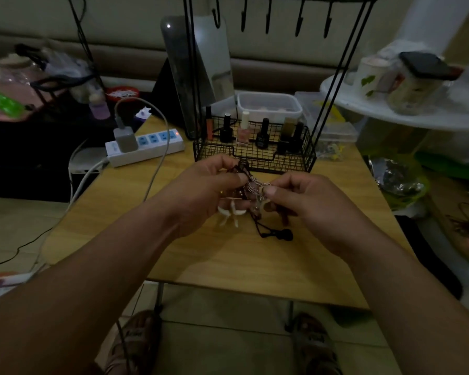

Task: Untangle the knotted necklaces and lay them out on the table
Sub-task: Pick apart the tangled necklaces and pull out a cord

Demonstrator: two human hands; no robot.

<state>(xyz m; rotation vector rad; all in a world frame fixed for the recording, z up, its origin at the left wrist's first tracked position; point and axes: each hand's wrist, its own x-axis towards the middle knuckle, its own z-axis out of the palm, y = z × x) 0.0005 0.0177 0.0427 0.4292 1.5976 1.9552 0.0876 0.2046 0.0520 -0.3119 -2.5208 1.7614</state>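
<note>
Pale wood-grain table (228, 266) — silver chain (252, 186), black cord (266, 231), white power strip (146, 147).

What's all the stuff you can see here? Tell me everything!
table: one, light wood, middle of the view
necklace tangle: one bunch, silver chain, black cord and white pieces, held over the table
wire basket: one, black, at the table's back
nail polish bottles: several, black, pink and others, in the wire basket
power strip: one, white with blue sockets, table's back left
charger: one, grey, plugged into the power strip
mirror: one, silvery, behind the basket
plastic box: one, clear, behind the basket
left hand: one, pinching the tangle
right hand: one, pinching the tangle
feet: two, in sandals, below the table
</note>
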